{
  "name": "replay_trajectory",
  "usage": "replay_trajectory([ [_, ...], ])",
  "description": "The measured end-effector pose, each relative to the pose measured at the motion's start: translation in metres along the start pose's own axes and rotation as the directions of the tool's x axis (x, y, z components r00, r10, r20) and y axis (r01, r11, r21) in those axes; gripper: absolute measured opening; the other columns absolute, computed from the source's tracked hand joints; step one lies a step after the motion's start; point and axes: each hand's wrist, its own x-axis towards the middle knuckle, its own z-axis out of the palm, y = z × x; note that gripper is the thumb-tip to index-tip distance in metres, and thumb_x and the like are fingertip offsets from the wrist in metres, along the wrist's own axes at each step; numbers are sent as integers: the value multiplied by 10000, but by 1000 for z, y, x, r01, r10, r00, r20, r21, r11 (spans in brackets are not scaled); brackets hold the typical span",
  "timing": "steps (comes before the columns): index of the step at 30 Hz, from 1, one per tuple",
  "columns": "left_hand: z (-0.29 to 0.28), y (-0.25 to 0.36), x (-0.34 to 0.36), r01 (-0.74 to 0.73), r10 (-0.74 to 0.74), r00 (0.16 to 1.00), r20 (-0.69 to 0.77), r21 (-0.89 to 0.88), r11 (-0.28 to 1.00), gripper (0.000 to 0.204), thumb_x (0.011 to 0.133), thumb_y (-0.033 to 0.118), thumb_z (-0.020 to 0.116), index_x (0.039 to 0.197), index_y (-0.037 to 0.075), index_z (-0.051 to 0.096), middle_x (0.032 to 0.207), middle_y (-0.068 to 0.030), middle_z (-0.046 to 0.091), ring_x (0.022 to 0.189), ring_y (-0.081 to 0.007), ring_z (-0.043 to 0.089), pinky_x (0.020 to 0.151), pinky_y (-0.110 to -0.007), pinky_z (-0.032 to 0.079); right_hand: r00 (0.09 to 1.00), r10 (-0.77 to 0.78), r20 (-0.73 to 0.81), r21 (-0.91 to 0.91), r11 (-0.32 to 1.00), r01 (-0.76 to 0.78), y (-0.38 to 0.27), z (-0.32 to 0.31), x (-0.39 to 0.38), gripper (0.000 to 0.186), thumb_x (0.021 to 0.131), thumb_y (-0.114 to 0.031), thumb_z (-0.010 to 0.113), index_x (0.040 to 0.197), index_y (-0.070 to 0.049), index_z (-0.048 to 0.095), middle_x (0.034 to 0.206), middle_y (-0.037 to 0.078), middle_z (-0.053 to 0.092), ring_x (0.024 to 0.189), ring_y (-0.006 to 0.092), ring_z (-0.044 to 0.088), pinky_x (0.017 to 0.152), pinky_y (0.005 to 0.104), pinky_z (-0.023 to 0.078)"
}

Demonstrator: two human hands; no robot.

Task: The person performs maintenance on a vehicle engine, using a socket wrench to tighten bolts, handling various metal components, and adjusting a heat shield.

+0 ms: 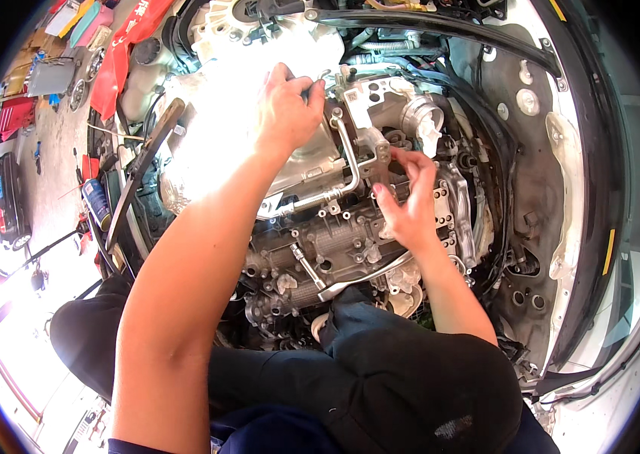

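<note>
While I cannot judge one left grip point(288, 111), one right grip point(413, 210) is spread over one engine point(335, 238).

L hand point(290, 113) & R hand point(412, 208) are bare, forearms point(222, 208) too. Trousers point(267, 378) are blk, w/ small whitish mark point(453, 427) on R leg point(418, 367), near side. Top point(282, 433) is dk navy; L sleeve point(129, 447), also navy, stops above elbow point(176, 354).

The engine casing point(339, 238) looks like dull, rough-textured cast metal, while the bent pipe point(350, 151) over it is smooth, shiny metal and the ratchet point(364, 279) has a polished, bright-metal finish. Crumpled white material, paper or thin cloth, fills the metal ring point(420, 116). The trousers point(418, 371) are matt black cloth, with a scuffed, pale patch.
</note>
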Motion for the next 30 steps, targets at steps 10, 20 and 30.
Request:
replay_trajectory([
  [10,3,29,-12,146,-130,981,-145,105,984,279,841,334,607,801,90,736,1003,-149,536,958,-342,517,863,-460,415,992,89,92,-115,990,-78,12,14,11,873,741,-37,739,1418,19,189,1137,205,611,1118,315,554,960,426,412],
  [20,11,21,0,62,-46,992,-119,139,988,296,796,266,565,750,29,736,979,-132,576,983,-315,509,898,-440,404,991,116,67,-16,993,-116,11,16,18,770,727,-29,731,1346,25,276,992,174,658,941,272,632,887,361,450],
  [30,13,16,4,40,-22,988,-150,117,992,310,812,277,566,651,50,703,910,-113,589,921,-313,519,865,-405,430,992,117,40,-18,993,-117,8,16,18,656,722,-21,724,1246,52,337,930,169,683,859,220,666,801,318,493],
])
